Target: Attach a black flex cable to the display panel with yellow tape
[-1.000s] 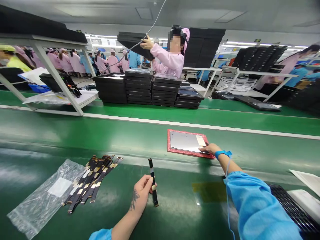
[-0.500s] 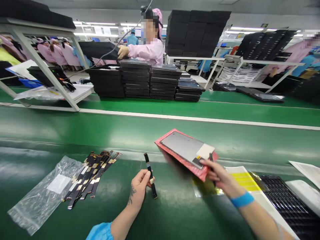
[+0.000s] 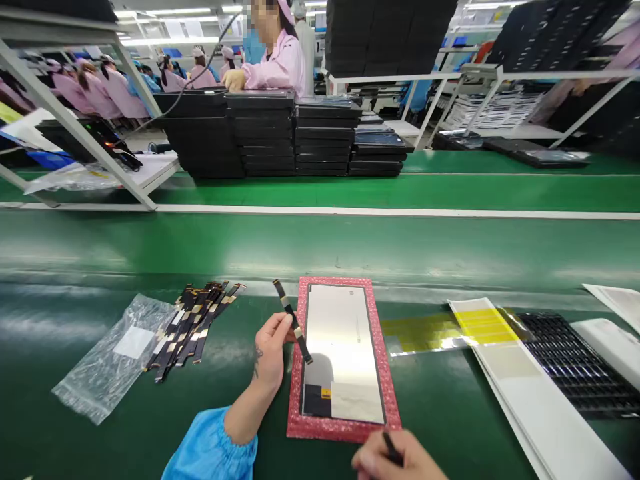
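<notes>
My left hand (image 3: 271,348) pinches a black flex cable strip (image 3: 293,321) with gold contacts, held tilted just left of a grey display panel (image 3: 343,353). The panel lies flat on a pink foam mat (image 3: 295,407) on the green table in front of me. My right hand (image 3: 395,460) is at the bottom edge of the view, below the mat, closed on a thin dark tool I can only partly see. A pile of several more flex strips (image 3: 193,322) lies to the left beside a clear plastic bag (image 3: 113,353).
A yellow film sheet (image 3: 440,331), white sheets (image 3: 530,400) and a black tray (image 3: 575,360) lie at the right. Beyond the green conveyor (image 3: 320,247), stacks of black trays (image 3: 280,137) stand before a person in pink (image 3: 277,60). A white rack (image 3: 75,133) stands at the far left.
My right hand brought the panel on its pink mat from the conveyor down in front of me, laid it lengthwise, then drew back to the bottom edge. My left hand kept the strip.
</notes>
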Tool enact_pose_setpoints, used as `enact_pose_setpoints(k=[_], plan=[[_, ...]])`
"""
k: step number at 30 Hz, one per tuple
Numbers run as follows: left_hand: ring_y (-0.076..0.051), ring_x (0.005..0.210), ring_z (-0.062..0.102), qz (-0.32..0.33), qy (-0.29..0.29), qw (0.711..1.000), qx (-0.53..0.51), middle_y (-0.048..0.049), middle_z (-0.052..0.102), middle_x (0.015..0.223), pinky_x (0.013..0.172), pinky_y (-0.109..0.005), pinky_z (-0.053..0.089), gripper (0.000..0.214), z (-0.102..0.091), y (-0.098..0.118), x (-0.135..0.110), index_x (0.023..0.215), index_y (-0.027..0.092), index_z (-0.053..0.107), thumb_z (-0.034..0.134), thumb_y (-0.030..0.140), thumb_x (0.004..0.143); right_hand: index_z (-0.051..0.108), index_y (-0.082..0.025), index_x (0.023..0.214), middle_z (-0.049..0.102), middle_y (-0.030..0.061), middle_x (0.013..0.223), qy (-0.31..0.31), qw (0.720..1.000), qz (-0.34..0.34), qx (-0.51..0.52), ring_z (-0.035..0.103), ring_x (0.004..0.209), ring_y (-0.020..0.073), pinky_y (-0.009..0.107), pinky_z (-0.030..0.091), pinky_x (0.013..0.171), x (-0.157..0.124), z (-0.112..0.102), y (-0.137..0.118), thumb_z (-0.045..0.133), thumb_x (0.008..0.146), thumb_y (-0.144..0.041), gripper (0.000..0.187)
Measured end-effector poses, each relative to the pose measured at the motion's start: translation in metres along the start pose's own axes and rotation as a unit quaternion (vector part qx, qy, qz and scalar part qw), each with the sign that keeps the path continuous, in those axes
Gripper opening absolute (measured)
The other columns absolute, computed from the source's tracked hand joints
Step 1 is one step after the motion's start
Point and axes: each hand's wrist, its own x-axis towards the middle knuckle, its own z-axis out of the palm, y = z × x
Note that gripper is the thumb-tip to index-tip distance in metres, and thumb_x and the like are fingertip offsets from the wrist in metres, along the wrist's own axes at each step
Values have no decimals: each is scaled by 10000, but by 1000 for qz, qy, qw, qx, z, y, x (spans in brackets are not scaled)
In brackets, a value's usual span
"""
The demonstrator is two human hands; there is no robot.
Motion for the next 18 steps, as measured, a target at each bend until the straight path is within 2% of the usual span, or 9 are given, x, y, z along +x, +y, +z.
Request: enact_pose_setpoints(k=[2,4,6,9,12,14,18], plan=[[-107,577,500,-6,-43,999,26,-1,571,622,560,-200,403,309,6,0,-11,711,146,659,672,455,724,655,-209,600,595,50,622,85,993,-49,-60,570,683,255,373,452,686,7,-12,-24,570,737,-656,475],[-115,573,495,-10,-95,994,58,-4,550,585,570,-212,395,284,16,1,-22,649,144,660,664,413,738,694,-176,803,599,48,721,110,986,-72,-100,545,710,228,337,432,687,23,-18,-43,615,731,-564,402],[-123,571,493,-7,-144,985,90,-6,529,563,575,-223,390,287,24,3,-30,582,146,648,666,387,737,661,-152,844,556,22,688,71,991,-75,-91,501,653,185,293,407,629,41,-17,-54,653,690,-490,372],[-135,581,502,1,-190,974,124,-15,528,584,576,-234,395,295,28,6,-34,578,153,664,649,396,746,543,-159,686,472,-17,607,18,994,-83,-61,421,586,135,250,354,558,61,-11,-58,664,655,-415,285],[-164,681,559,55,-211,956,194,-47,607,715,651,-257,438,255,16,3,-36,806,169,728,573,371,817,540,-158,718,487,-17,624,11,993,-91,-70,427,595,140,251,348,562,71,-10,-53,630,685,-387,249],[-181,776,579,142,-215,922,290,-69,633,822,715,-281,457,265,2,-3,-43,982,186,709,504,315,875,574,-151,785,532,2,664,27,988,-93,-116,459,620,160,262,353,572,74,-13,-48,590,733,-373,228],[-201,809,566,310,-212,811,448,-90,619,887,705,-317,492,270,-25,-20,-68,1080,195,664,478,219,885,586,-166,747,578,40,769,83,952,-135,-264,523,723,199,288,387,642,75,-16,-46,527,817,-258,129]])
